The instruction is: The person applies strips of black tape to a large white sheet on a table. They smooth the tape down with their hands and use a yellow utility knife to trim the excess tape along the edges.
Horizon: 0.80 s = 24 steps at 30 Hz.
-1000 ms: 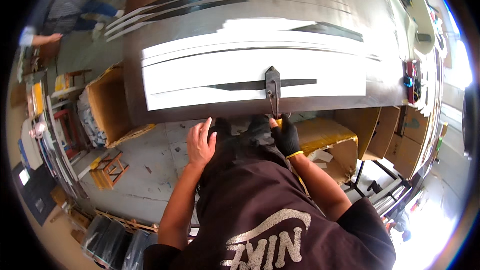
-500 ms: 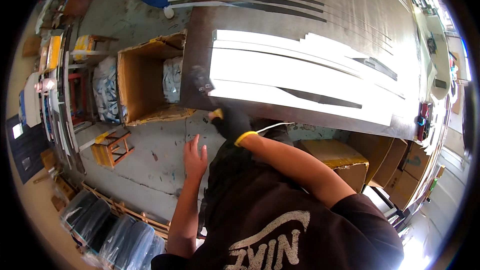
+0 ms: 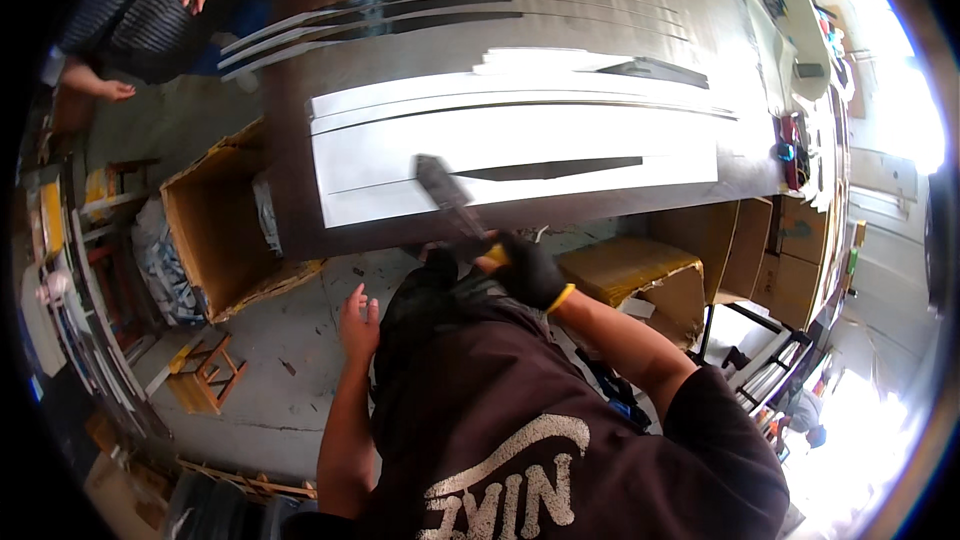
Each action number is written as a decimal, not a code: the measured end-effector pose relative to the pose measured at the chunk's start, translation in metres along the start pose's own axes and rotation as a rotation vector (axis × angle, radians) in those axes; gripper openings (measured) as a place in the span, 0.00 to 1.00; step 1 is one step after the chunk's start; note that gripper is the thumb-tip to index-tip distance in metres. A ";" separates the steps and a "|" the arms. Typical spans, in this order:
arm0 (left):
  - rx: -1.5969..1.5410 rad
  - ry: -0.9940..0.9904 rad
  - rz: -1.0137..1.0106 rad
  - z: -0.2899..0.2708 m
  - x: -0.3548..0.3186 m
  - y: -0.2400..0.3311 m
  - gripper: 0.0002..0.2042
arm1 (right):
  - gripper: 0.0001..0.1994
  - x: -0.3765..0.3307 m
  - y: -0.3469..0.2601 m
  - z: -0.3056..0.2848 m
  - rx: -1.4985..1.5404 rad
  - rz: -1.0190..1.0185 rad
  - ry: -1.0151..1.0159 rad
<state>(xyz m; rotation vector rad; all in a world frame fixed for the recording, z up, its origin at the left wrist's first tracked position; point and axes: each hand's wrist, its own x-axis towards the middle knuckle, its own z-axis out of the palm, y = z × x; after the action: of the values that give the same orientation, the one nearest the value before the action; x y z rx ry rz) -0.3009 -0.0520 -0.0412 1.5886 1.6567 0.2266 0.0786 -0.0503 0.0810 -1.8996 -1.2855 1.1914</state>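
Item: work at a large dark table (image 3: 330,70) carrying long white sheets (image 3: 520,145) with black tapered strips.

Right hand (image 3: 528,268): gloved in black with a yellow cuff, closing tight round the handle of a dark cutting tool (image 3: 447,198). The tool is now lying slanted across the near edge of the white sheets, its far end pointing up and left; half a second ago the hand was sitting at the table's left corner, and a second ago the tool was standing upright on the sheet. The hand is evidently resetting its line along the near edge, so the cutting looks to be still under way.

Left hand (image 3: 358,318): bare, fingers spread apart, holding nothing, hanging off the table below its edge, over the concrete floor (image 3: 270,370). Earlier it was resting at the table edge.

Nearby: an open cardboard box (image 3: 215,220) just beside the table's left side.

Not legible: the tool's blade is blurring with motion; whether its tip is touching the sheet cannot be told. The torso is hiding the table edge directly beneath the glove.
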 end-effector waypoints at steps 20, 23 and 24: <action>-0.027 -0.165 0.011 0.054 0.016 0.065 0.23 | 0.24 -0.033 0.099 -0.095 -0.008 0.270 0.323; 0.038 -0.166 0.019 0.054 0.013 0.073 0.23 | 0.23 -0.042 0.117 -0.118 0.022 0.355 0.441; 0.060 -0.150 0.041 0.056 0.012 0.071 0.23 | 0.23 -0.046 0.147 -0.125 0.056 0.370 0.485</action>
<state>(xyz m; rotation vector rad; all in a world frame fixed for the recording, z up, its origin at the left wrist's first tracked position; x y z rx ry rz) -0.2100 -0.0496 -0.0384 1.6441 1.5301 0.0769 0.2463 -0.1455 0.0348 -2.2634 -0.6572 0.8358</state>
